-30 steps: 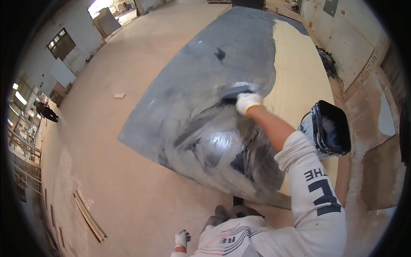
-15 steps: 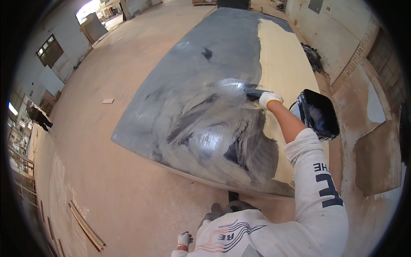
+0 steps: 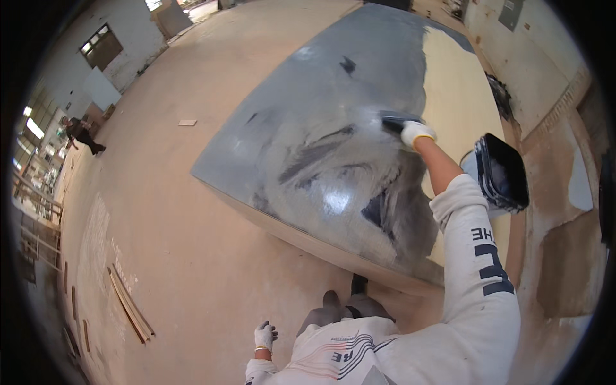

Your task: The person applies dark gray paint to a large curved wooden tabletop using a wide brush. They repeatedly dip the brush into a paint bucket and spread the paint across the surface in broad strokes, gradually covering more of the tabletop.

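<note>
A wide board lies at about knee height in front of me. Wet grey and black coating covers most of it, streaked in the near part, while a pale cream strip runs down its right side. My right hand, in a white glove with a yellow cuff, is closed round a dark, wide, brush-like tool. The tool touches the coated surface beside the cream strip. Beyond my right forearm stands a square black-rimmed bucket, dark inside. My left hand, gloved with dark-stained fingertips, hangs empty beside my leg, fingers loosely apart.
Long wooden strips lie on the dusty floor at left, and a small flat piece lies farther off. A person is on foot at the far left. Stained sheets are along the right side, near a wall.
The view has swung so the board sits farther right. My right hand has pushed the tool a little away from me across the coating. My left hand has risen slightly.
</note>
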Motion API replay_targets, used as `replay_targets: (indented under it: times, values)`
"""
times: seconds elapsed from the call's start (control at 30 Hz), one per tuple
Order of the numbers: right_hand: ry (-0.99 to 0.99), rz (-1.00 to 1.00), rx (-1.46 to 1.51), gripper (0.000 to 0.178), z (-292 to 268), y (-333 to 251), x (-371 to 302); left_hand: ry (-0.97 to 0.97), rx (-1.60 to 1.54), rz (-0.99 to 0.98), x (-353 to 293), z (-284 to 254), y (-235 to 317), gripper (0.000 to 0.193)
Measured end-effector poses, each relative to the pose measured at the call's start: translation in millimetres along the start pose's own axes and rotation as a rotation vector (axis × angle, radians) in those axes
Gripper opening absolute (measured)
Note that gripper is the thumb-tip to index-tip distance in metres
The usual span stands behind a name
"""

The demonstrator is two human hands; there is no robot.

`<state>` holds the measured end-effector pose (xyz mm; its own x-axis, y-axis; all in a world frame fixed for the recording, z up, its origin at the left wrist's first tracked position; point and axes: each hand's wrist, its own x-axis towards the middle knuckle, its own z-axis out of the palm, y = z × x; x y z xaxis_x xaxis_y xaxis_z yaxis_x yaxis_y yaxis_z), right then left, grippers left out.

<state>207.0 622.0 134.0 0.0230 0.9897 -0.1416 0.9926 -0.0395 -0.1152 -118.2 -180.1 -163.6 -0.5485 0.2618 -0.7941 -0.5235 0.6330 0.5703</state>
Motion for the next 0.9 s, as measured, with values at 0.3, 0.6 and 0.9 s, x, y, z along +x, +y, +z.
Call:
replay_targets:
  times: [0.3, 0.6, 0.9]
  values:
    - [-0.293, -0.528, -0.399, 0.044, -51, 16, -260, -0.2, 0.291, -0.26, -4, 19, -77, 0.03]
    - [-0.288, -0.352, -0.393, 0.042, -63, 118, -321, -0.306, 0.395, -0.074, 56, 87, -11, 0.039]
    - [-0.202, -0.707, -0.42, 0.031, -16, 87, -307, -0.289, 0.379, 0.167, 13, 140, 40, 0.042]
